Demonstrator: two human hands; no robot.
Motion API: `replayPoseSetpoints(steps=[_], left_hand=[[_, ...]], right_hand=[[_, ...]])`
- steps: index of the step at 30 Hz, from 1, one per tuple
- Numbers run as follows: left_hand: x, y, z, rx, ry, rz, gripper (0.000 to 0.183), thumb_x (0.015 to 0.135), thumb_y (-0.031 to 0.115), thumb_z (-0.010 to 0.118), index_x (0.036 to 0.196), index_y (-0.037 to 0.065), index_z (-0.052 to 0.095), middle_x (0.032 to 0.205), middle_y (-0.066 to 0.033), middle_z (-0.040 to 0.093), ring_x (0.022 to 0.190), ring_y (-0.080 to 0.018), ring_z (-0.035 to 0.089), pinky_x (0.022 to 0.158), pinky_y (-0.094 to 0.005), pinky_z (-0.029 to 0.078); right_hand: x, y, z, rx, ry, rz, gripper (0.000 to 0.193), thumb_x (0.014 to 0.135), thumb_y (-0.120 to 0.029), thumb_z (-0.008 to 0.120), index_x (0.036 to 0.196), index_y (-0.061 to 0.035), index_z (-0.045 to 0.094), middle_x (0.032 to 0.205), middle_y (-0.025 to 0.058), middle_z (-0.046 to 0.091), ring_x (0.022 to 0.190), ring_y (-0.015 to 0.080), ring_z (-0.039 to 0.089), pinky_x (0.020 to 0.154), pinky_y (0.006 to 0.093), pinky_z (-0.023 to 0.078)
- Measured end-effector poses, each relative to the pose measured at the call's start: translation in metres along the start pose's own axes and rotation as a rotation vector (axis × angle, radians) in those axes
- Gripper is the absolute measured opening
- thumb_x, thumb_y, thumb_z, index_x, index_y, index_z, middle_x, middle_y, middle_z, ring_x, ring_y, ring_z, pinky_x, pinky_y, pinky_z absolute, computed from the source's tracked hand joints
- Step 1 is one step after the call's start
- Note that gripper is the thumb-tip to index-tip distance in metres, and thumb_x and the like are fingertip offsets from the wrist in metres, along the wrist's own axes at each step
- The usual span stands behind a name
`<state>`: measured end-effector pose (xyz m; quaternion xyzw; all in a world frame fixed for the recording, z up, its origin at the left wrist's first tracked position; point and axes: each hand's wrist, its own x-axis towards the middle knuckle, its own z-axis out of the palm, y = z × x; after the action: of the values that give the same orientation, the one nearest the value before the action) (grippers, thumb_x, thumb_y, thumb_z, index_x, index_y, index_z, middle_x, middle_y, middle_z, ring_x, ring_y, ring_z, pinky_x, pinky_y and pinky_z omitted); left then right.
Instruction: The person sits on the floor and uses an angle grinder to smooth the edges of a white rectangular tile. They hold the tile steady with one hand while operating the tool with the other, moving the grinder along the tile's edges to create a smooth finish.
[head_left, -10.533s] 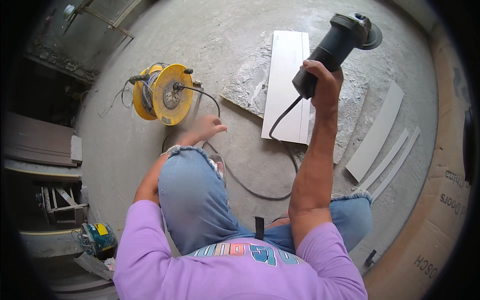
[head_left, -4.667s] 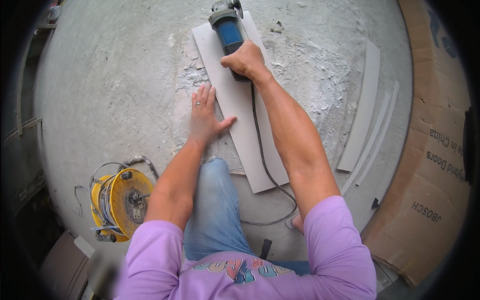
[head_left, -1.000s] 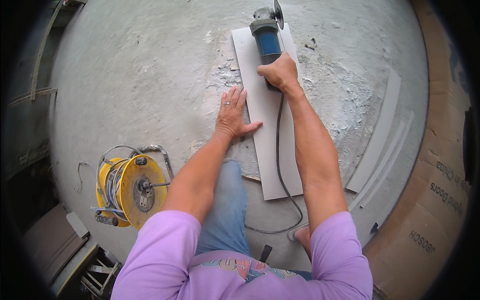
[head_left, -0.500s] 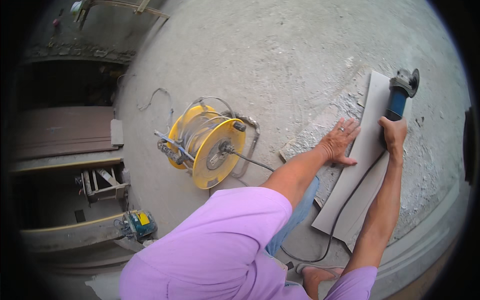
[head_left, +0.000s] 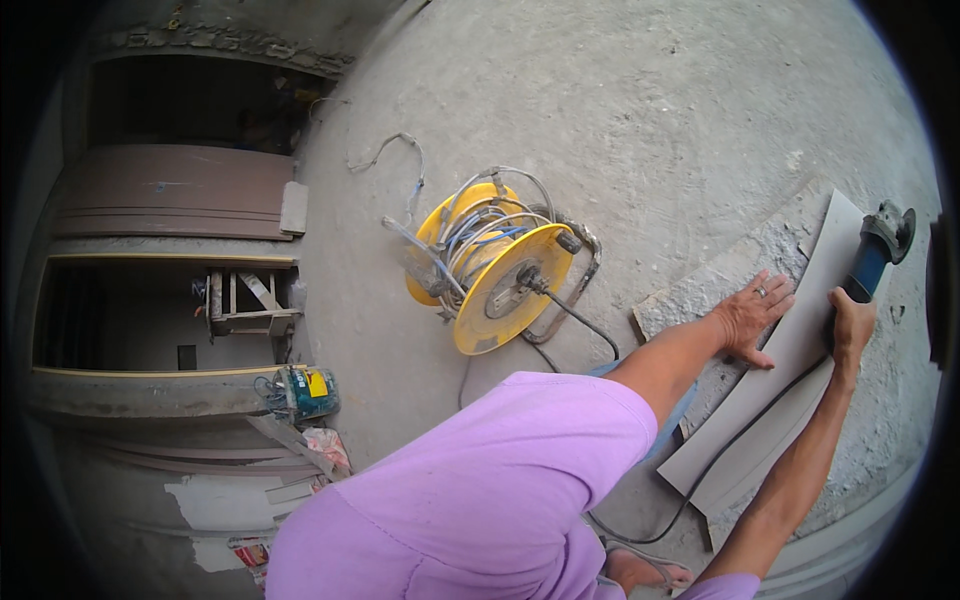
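Note:
My right hand is wrapped round the rear body of a blue angle grinder, whose disc sits at the far end. The grinder is over the right edge of a long pale tile strip. On the tile's left edge, my left hand lies flat with fingers spread, a ring on one finger. Beneath the tile is a rough, dust-covered slab. A black cord runs from the grinder back along the tile toward my feet. Whether the disc touches the tile cannot be made out.
A yellow cable reel with a plug in it stands on the dusty concrete floor to my left. Further left are a green boxy device, a brown panel and a wooden stand in an opening.
The view has shifted, so the reel, tile and hands all appear further right and mostly lower. My left hand stays flat on the tile, and my right keeps hold of the grinder.

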<state>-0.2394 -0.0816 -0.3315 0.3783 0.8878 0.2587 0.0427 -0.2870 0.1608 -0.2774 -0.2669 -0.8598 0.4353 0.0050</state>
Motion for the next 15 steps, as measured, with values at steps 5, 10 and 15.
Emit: replayPoseSetpoints(steps=[5, 10, 15], left_hand=[[0.0005, 0.0007, 0.0023, 0.001, 0.017, 0.001, 0.122, 0.066, 0.077, 0.066, 0.149, -0.006, 0.035, 0.156, -0.026, 0.032, 0.151, -0.04, 0.018, 0.125, -0.0542, 0.006], [0.0006, -0.0001, 0.0034, 0.0, -0.021, -0.008, 0.121, 0.066, 0.078, 0.065, 0.149, -0.006, 0.036, 0.156, -0.0258, 0.033, 0.151, -0.0397, 0.018, 0.125, -0.0541, 0.006], [0.0012, 0.0004, 0.0057, 0.013, 0.023, 0.008, 0.121, 0.066, 0.078, 0.065, 0.149, -0.006, 0.036, 0.156, -0.026, 0.032, 0.151, -0.04, 0.018, 0.125, -0.0539, 0.005]], right_hand=[[0.0023, 0.0034, -0.0007, -0.033, -0.024, 0.017, 0.036, 0.068, -0.025, 0.073, 0.093, 0.0003, 0.067, 0.082, 0.0089, 0.067, 0.072, 0.0223, 0.063, 0.072, 0.0358, 0.051], [0.0038, 0.0059, 0.0017, -0.055, 0.016, 0.002, 0.037, 0.068, -0.025, 0.073, 0.094, 0.0004, 0.066, 0.081, 0.0087, 0.067, 0.072, 0.022, 0.063, 0.072, 0.0357, 0.05], [0.002, 0.008, 0.0019, -0.028, 0.011, -0.038, 0.037, 0.07, -0.028, 0.074, 0.091, 0.001, 0.065, 0.076, 0.0079, 0.064, 0.066, 0.02, 0.061, 0.065, 0.0357, 0.049]])
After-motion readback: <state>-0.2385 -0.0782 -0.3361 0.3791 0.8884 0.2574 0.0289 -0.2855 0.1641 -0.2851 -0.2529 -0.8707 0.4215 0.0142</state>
